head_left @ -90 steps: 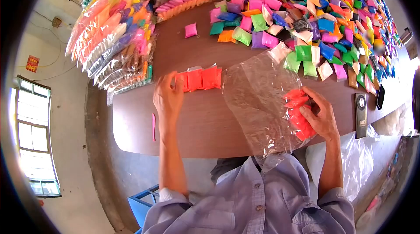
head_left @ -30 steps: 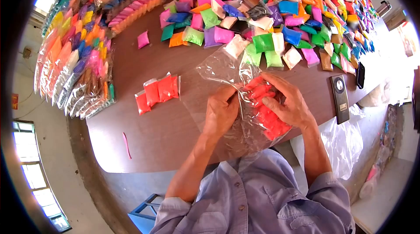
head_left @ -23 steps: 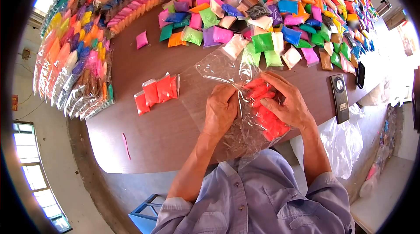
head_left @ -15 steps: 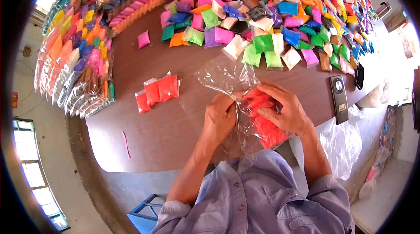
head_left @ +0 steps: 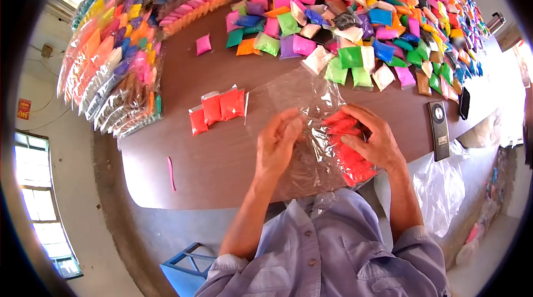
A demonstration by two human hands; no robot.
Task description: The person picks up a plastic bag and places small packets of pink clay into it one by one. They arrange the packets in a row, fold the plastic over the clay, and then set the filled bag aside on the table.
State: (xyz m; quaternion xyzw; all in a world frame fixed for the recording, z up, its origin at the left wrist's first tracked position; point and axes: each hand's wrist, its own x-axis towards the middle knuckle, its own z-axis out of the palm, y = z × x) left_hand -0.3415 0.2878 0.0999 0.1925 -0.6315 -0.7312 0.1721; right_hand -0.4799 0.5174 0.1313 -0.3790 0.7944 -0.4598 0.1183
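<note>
A clear plastic bag [head_left: 319, 155] lies in front of me with several small red packets [head_left: 351, 158] inside its right part. My right hand [head_left: 371, 138] is closed around that filled part, thumb on top of the packets. At the bag's left side, my left hand [head_left: 277, 138] has its fingers curled against the thumb, pinching the thin film; the fingertips are partly lost in its glare. To the left, a short overlapping row of red packets [head_left: 219, 108] lies on the brown table [head_left: 233, 158].
Loose multicoloured packets [head_left: 350, 25] cover the table's far side. Filled clear bags [head_left: 111, 69] are stacked at the far left. A pink strip [head_left: 171, 173] lies near the front left edge, a phone [head_left: 438, 130] at the right edge. A blue stool [head_left: 189, 266] stands below.
My left hand has turned and shifted slightly up along the bag, its fingers now curled upward. My right hand still grips the packets. The whole view has shifted a little.
</note>
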